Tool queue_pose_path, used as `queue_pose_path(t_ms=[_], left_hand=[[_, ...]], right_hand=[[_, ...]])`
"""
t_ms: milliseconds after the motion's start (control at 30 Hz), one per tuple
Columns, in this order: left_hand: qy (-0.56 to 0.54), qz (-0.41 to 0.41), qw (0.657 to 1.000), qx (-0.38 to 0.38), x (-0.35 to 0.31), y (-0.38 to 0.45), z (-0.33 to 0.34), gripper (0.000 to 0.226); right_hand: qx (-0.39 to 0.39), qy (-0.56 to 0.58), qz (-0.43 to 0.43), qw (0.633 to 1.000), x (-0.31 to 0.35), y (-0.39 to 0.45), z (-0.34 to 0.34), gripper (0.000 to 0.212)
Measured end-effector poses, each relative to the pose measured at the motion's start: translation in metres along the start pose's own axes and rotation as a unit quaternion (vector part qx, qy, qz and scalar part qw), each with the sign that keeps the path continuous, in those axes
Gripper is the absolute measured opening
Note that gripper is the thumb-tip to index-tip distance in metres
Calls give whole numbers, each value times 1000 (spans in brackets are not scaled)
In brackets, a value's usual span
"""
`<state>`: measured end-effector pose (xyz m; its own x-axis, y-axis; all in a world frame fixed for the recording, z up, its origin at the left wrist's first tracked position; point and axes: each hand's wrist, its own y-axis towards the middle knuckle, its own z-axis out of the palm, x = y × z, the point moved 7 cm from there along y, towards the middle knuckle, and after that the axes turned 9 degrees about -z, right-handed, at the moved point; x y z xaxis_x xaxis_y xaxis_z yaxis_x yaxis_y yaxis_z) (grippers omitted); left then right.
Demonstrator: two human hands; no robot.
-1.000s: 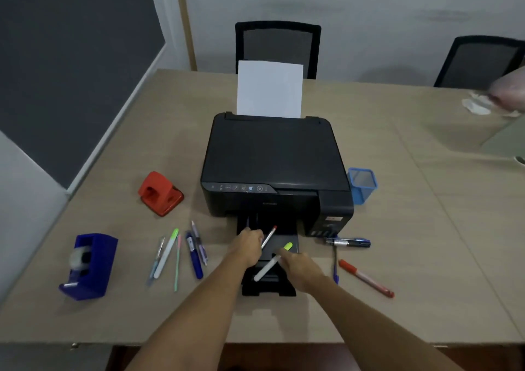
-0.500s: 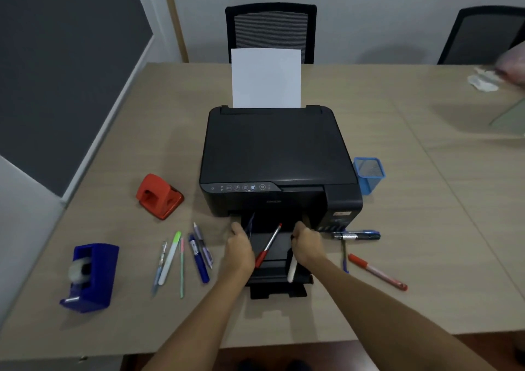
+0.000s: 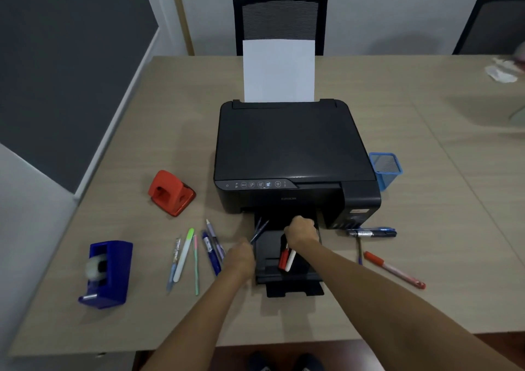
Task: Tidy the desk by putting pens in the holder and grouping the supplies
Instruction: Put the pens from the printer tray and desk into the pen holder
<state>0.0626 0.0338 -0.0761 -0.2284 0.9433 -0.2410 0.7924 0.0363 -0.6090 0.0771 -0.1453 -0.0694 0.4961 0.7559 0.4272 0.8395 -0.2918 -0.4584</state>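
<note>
Both pens now sit in the right hand, a red pen and white pen gripped over the printer tray; the left hand pinches a dark pen. The blue holder stands beside the printer.

The room was evenly, softly lit from above, casting faint shadows beneath the printer and tape dispenser. A dull sheen crossed the printer's lid. Wide-angle bending curved the desk edges; blur smeared the 2 o'clock corner.
</note>
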Motion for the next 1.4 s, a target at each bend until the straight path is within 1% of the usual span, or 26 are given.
queue_pose_path(t_ms=[67,133,200,267,300,367,433,533,600,667,733,800,900,933,1000,1100,1200,1333,1400], left_hand=[[49,36,998,23,-1,-9,-17,25],[80,75,993,48,-6,-20,-39,15],[60,107,990,72,-17,-29,-60,23],[31,128,988,86,-33,-40,-84,19],[40,150,984,84,-52,-48,-96,18],[55,186,977,88,-88,-70,-120,20],[66,225,967,97,-141,-93,-133,21],[80,265,957,84,-220,-109,-142,25],[102,276,953,64,-272,-106,-135,26],[132,270,953,42,-319,-95,-121,24],[186,252,950,12,-364,-75,-104,24],[270,229,935,-16,-398,-56,-90,25],[364,190,911,-38,-434,-29,-71,13],[381,179,906,-39,-441,-23,-66,14],[395,155,905,-35,-453,-9,-53,24],[361,120,924,-32,-461,5,-40,28],[309,107,944,-39,-466,13,-32,34],[250,126,958,-59,-464,16,-23,30],[226,134,963,-65,-458,11,-24,30]], right_hand=[[16,7,-42,999,7,-6,-10,35],[4,0,-119,993,17,-20,-31,33],[-7,-10,-212,977,24,-43,-60,24],[2,-20,-295,955,25,-69,-88,18],[-11,-19,-320,947,19,-82,-109,18],[-79,-5,-352,933,9,-100,-154,18],[-175,31,-349,920,-19,-107,-208,17],[-280,106,-273,914,-75,-86,-274,14],[-332,137,-215,908,-113,-58,-304,15],[-350,166,-180,904,-142,-28,-322,19],[-337,197,-165,906,-163,8,-333,16],[-314,211,-162,911,-174,38,-335,11],[-293,225,-169,914,-185,74,-335,10],[-285,224,-173,916,-185,80,-333,11],[-252,212,-188,925,-187,98,-329,13],[-195,180,-214,940,-188,118,-310,14],[-147,141,-230,952,-192,129,-293,14],[-105,89,-253,958,-194,134,-285,15],[-98,76,-257,958,-198,133,-285,20]])
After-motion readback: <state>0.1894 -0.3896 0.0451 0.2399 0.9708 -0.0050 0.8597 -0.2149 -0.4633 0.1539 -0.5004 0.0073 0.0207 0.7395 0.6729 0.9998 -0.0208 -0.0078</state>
